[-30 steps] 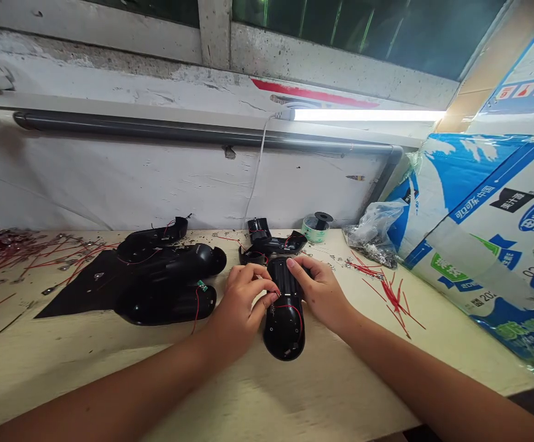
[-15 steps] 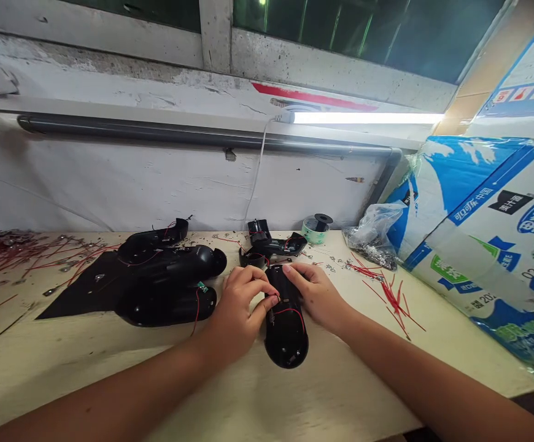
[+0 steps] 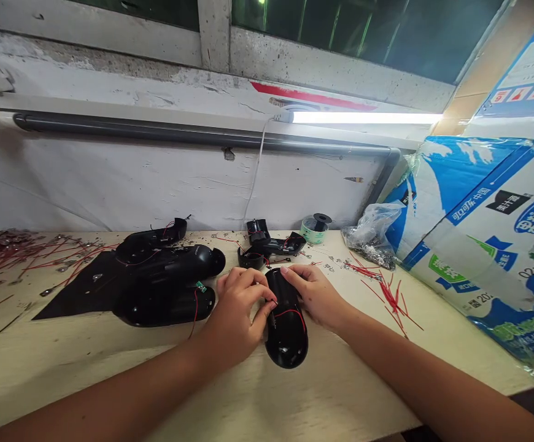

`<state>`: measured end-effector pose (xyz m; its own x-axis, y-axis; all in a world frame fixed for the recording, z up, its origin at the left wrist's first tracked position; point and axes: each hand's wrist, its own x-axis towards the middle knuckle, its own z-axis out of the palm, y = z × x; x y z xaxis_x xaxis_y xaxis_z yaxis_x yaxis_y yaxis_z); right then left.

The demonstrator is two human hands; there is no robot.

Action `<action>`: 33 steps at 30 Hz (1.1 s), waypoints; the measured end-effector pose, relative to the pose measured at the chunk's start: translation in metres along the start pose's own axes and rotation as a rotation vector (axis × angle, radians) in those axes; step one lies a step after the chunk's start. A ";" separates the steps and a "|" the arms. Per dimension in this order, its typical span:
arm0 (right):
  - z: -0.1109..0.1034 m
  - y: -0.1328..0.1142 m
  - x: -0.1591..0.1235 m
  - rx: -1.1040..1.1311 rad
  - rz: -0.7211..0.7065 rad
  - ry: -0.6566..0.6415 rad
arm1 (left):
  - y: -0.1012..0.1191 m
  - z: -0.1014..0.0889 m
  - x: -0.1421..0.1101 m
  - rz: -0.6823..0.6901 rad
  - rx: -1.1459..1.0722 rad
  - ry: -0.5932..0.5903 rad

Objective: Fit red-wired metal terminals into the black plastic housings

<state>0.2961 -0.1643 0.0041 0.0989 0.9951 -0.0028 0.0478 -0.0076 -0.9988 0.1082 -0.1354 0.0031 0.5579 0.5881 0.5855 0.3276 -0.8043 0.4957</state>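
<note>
We noted the left hand (image 3: 236,310) and right hand (image 3: 315,296) had barely shifted, their fingers (image 3: 248,279) still closed on the black plastic casing (image 3: 288,344) on the surface (image 3: 350,383).

We log one bright tube light (image 3: 366,117) glaring above the desk (image 3: 340,383), soft shadows beneath, sharp focus, and wide-angle bowing toward the frame edges.

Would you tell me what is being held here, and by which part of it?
The left hand and right hand grip a black plastic casing by its far end, from either side.
</note>
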 end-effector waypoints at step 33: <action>-0.001 -0.008 -0.001 -0.351 -0.145 0.161 | -0.005 0.001 0.000 0.213 0.136 -0.002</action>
<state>0.2968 -0.1656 0.0126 0.2194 0.9603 0.1721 0.4064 0.0703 -0.9110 0.1070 -0.1319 0.0003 0.6267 0.4037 0.6666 0.3016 -0.9144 0.2702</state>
